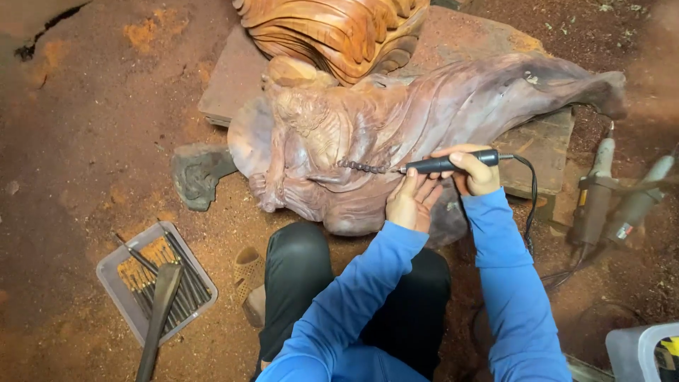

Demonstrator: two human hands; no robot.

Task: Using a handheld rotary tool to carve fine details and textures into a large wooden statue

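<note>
- Blue sleeves [368,297] and dark trousers [304,283] are seen nearest the camera, bottom centre; the person is seated on a floor [85,141] covered in red sawdust.
- Right hand [472,170]: fingers are closed around a black rotary carving handpiece [445,163]; its tip is set against the wood, and a black cable [530,198] is run back from its rear end.
- Left hand [411,201]: fingers are loosely extended, rested just under the tool tip and braced on the wood; nothing is held.
- Large reddish-brown wood carving [396,134] is laid on its side on a flat slab [233,78], directly ahead of the knees; a beaded detail is seen just left of the tip.
- A lighter carved piece [339,28] is stood behind it.
- Grey tray [117,279] of chisels and bits is placed at lower left.
- Two power tools [601,191] are laid at right.
</note>
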